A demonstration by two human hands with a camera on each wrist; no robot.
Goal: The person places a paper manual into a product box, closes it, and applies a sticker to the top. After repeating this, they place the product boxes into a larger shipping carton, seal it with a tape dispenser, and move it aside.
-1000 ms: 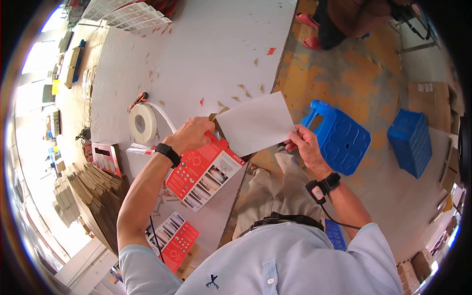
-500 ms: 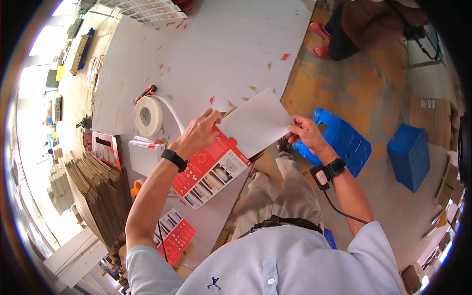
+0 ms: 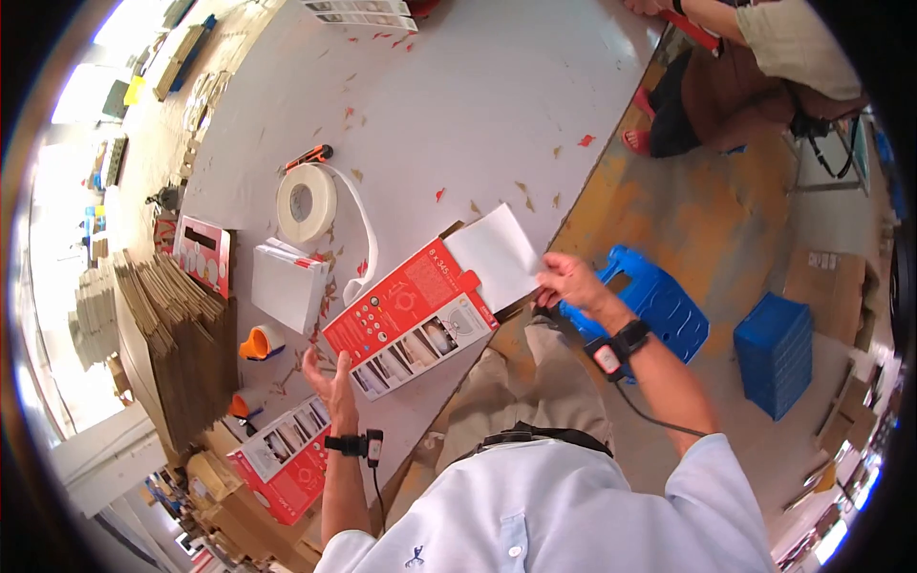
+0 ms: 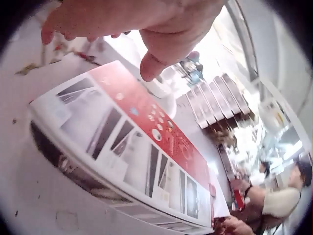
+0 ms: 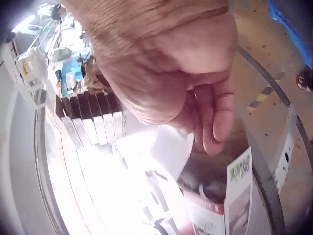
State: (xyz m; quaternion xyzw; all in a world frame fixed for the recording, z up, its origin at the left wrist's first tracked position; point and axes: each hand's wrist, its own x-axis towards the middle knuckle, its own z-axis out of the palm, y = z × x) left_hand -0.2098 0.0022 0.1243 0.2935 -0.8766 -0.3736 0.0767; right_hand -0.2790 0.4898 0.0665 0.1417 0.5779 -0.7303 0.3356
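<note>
A red-and-white printed carton (image 3: 406, 310) lies at an angle near the table's front edge, its far end open. A white sheet (image 3: 497, 253) sticks out of that end, the rest of it hidden inside. My right hand (image 3: 576, 284) pinches the sheet's outer edge; the right wrist view shows the hand's curled fingers (image 5: 212, 125) above the open end. Beside the carton's near-left end is my left hand (image 3: 334, 387), holding nothing, its fingers spread. In the left wrist view, the left thumb (image 4: 152, 66) overlaps the carton's red side.
A tape roll (image 3: 308, 203) with a loose white strip lies behind the carton, a utility knife (image 3: 308, 159) beyond it. Left are a white box (image 3: 287, 289), stacked cardboard (image 3: 177, 334) and another red carton (image 3: 296, 477). On the floor stands a blue stool (image 3: 659, 306); a person (image 3: 731, 86) sits far right.
The left hand has let go of the carton's open end and moved back to its near-left end. Less of the white sheet shows outside the carton; the right hand has moved in with it.
</note>
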